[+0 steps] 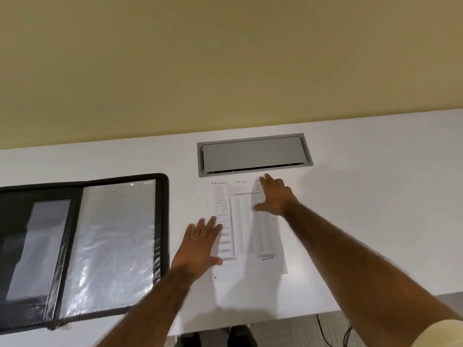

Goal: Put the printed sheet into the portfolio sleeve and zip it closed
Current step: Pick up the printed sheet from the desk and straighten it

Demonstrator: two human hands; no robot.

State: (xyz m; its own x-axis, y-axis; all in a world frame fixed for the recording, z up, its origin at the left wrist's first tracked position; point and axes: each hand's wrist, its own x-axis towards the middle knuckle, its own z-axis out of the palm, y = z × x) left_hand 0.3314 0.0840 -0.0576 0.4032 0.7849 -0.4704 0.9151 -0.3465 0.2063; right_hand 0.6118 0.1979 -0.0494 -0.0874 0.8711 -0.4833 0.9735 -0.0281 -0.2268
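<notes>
A printed sheet (244, 226) with dense tables lies flat on the white table, right of centre. My left hand (201, 242) rests open, fingers spread, on the sheet's lower left edge. My right hand (274, 195) lies open on the sheet's upper right part. To the left, a black zip portfolio (160, 221) lies spread open. Its right side shows a clear plastic sleeve (112, 246); the left side has a smaller clear pocket (40, 246). Neither hand touches the portfolio.
A grey cable hatch (254, 154) is set into the white table (363, 196) just beyond the sheet. A beige wall stands behind. The table's near edge runs below my arms, with carpet, a black cable (325, 334) and my shoes underneath.
</notes>
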